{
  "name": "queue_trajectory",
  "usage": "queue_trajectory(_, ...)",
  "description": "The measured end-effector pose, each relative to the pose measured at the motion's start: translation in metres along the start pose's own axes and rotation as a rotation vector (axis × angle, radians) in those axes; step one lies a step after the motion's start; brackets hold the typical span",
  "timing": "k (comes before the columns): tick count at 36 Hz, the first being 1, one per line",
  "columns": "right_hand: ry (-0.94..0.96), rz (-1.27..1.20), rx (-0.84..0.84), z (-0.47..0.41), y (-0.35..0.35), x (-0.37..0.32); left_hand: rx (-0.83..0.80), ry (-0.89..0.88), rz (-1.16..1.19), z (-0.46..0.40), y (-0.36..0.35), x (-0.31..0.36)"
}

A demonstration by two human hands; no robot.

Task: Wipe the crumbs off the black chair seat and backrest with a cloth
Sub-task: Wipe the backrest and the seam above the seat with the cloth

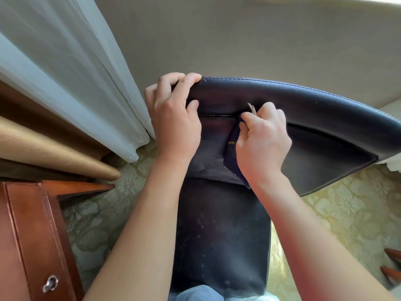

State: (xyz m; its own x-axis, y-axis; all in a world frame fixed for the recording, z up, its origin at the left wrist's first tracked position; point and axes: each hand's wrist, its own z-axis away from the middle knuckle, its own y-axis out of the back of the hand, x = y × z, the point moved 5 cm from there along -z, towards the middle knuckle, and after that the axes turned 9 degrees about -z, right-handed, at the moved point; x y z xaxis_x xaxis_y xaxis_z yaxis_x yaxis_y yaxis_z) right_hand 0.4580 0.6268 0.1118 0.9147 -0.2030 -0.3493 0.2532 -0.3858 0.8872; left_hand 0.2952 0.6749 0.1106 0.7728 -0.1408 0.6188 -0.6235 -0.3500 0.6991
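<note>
The black leather chair fills the middle of the head view, its curved backrest [303,109] at the top and its seat [221,235] below. Pale crumbs speck the seat and the backrest's top edge. My left hand [173,118] grips the backrest's upper left corner, fingers curled over the edge. My right hand [262,140] holds a dark blue cloth [231,157] with a white tag, pressing it against the backrest's inner face beside a horizontal seam. Much of the cloth is hidden under my right hand.
White sheer and tan curtains [65,83] hang at the left, close to the chair. A reddish wooden cabinet [32,246] with a metal ring pull stands at the lower left. Patterned green carpet [336,213] surrounds the chair. A beige wall [238,40] lies behind the backrest.
</note>
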Motion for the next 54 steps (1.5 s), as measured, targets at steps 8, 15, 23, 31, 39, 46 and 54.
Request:
queue_trajectory(8, 0.133, -0.034, 0.007, 0.001, -0.015, -0.037, 0.014, -0.019, 0.023, -0.002, -0.003, -0.001)
queue_trajectory(15, 0.214, -0.102, -0.058, 0.007, -0.02, -0.058, -0.087, -0.036, 0.036, -0.007, 0.005, -0.006)
queue_trajectory(23, 0.058, -0.12, -0.048, 0.009, 0.001, -0.014, -0.101, 0.164, 0.202, 0.005, 0.012, -0.048)
queue_trajectory(31, 0.106, 0.005, -0.024, 0.003, -0.014, -0.031, -0.103, 0.177, 0.157, -0.003, 0.007, -0.047)
queue_trajectory(39, 0.241, -0.05, 0.02, 0.007, -0.032, -0.072, -0.121, 0.174, 0.158, -0.006, 0.006, -0.049)
queue_trajectory(46, 0.246, -0.133, -0.01, 0.011, -0.051, -0.104, -0.121, 0.16, 0.156, -0.007, 0.011, -0.053)
queue_trajectory(54, 0.303, -0.153, -0.103, 0.022, -0.042, -0.091, -0.239, 0.261, 0.317, -0.002, 0.018, -0.059)
